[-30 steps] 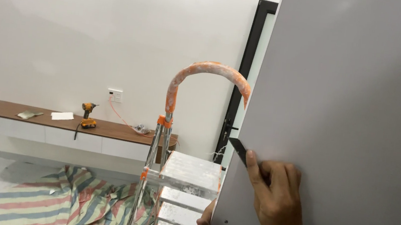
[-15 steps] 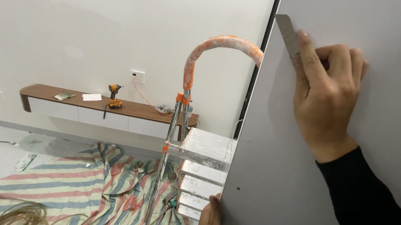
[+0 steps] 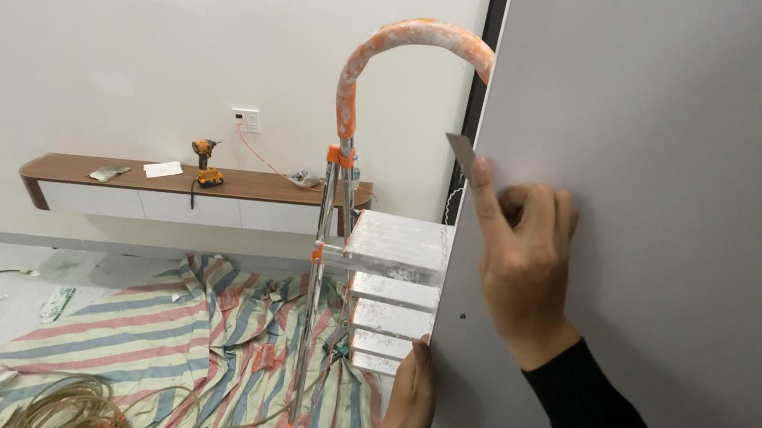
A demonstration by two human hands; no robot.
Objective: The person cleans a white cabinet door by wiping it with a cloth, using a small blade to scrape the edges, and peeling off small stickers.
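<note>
The right hand (image 3: 524, 259) had slid its thin blade (image 3: 460, 154) lower along the grey panel (image 3: 666, 227) edge, fingers pinching it; the left hand (image 3: 407, 408) gripped the panel's edge, mid-scrape, calling for steady pressure.

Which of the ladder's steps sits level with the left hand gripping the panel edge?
The lowest visible step: the left hand grips the grey panel edge right beside it; the other steps sit higher.

Soft, even indoor light fills the room, with no hard glare. The white wall (image 3: 133, 42) is brightest at upper left. The grey panel (image 3: 672, 180) carries a faint shadow (beside the right hand (image 3: 521, 259)). Focus is sharp throughout; edges bend slightly.
</note>
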